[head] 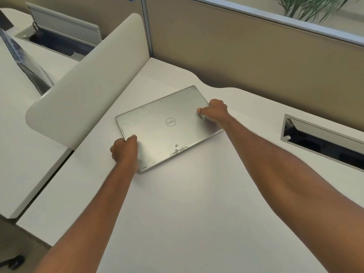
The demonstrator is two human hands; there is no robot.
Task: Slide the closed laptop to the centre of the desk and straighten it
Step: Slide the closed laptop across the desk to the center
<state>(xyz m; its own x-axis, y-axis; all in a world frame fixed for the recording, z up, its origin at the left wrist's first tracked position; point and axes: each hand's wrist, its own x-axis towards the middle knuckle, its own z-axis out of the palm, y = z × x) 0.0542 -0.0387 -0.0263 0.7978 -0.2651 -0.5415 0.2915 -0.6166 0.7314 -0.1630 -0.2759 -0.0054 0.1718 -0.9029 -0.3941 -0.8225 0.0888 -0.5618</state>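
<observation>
Gripping, left hand: the left hand (124, 149) is closing on the near-left corner of the laptop (167, 127), thumb lying on the lid, the other fingers curling over the edge.
Gripping, right hand: the right hand (215, 111) is clasping the laptop's right side by its far corner, thumb pressing on the lid, the fingers wrapping the edge out of sight.
Laptop: lying closed and flat between the two hands, silver lid up with a round logo in the middle and worn patches toward the left hand; it is sitting askew, its long edges running slantwise to the edge of the surface.
Surface: the white surface (187, 203) is stretching bare from under the hands back toward the person.
Beyond the left hand: a pale rounded divider panel (86, 81) is standing just past the laptop's left end.
Beyond the right hand: a rectangular cable slot (323, 138) is lying open in the surface, well apart from the laptop.
Past both hands: a tan partition wall (246, 52) is rising behind the surface.
</observation>
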